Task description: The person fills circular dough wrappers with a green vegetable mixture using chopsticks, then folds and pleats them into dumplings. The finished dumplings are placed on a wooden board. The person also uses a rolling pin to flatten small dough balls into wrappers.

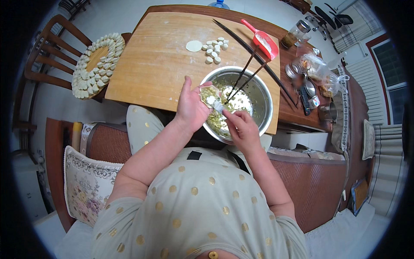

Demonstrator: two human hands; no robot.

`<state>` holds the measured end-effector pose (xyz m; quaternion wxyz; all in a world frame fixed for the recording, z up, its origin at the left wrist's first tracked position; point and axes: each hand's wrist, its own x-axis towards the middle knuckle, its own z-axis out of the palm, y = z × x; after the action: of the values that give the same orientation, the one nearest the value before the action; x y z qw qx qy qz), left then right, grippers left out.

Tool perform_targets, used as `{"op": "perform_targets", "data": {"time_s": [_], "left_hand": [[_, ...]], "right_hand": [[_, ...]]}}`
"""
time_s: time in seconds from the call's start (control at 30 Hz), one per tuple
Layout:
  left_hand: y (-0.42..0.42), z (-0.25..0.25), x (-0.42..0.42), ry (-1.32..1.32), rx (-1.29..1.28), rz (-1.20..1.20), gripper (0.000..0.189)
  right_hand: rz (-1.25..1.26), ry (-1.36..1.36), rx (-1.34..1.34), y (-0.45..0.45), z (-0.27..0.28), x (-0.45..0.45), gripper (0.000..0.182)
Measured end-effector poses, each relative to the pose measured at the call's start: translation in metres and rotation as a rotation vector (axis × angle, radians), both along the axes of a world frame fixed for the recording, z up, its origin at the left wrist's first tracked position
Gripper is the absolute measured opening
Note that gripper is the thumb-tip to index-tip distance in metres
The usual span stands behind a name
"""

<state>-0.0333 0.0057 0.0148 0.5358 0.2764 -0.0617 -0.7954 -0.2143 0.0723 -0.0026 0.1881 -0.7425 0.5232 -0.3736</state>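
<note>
My left hand (194, 108), palm up, holds a dough wrapper with chopped green filling (208, 94) at the left rim of a steel bowl (269, 106). In my right hand (241, 128) is a small flat utensil (219, 106), its tip against the filling; its exact kind is unclear. More chopped filling (218, 124) lies in the bowl, and a pair of dark chopsticks (241, 75) leans in it. Beyond the bowl, one flat round wrapper (194, 46) and several small dough pieces (213, 50) lie on the wooden board (145, 64).
A long dark rod (233, 36) crosses the board beside a red scoop (266, 45) of flour. Jars (296, 32), plastic bags (318, 66) and a remote control (304, 102) stand or lie at the right. A round tray of dumplings (97, 69) rests on a chair at the left.
</note>
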Motion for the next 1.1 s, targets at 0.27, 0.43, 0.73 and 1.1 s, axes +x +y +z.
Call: {"op": "perform_targets", "data": {"time_s": [0.27,0.43,0.73,1.1], "left_hand": [[-0.001,0.009,0.013,0.009,0.014,-0.023,0.068],[0.010,0.018,0.009,0.057,-0.002,-0.119,0.070],[0.025,0.027,0.018,0.055,-0.105,-0.260,0.074],[0.037,0.024,0.026,0.075,-0.289,-0.381,0.051]], "right_hand": [[-0.280,0.432,0.257,0.000,-0.009,-0.019,0.028],[-0.301,0.561,0.372,-0.006,-0.021,0.003,0.026],[-0.103,0.178,-0.309,0.005,0.026,0.025,0.020],[-0.016,0.029,-0.454,0.005,0.038,0.033,0.029]]}}
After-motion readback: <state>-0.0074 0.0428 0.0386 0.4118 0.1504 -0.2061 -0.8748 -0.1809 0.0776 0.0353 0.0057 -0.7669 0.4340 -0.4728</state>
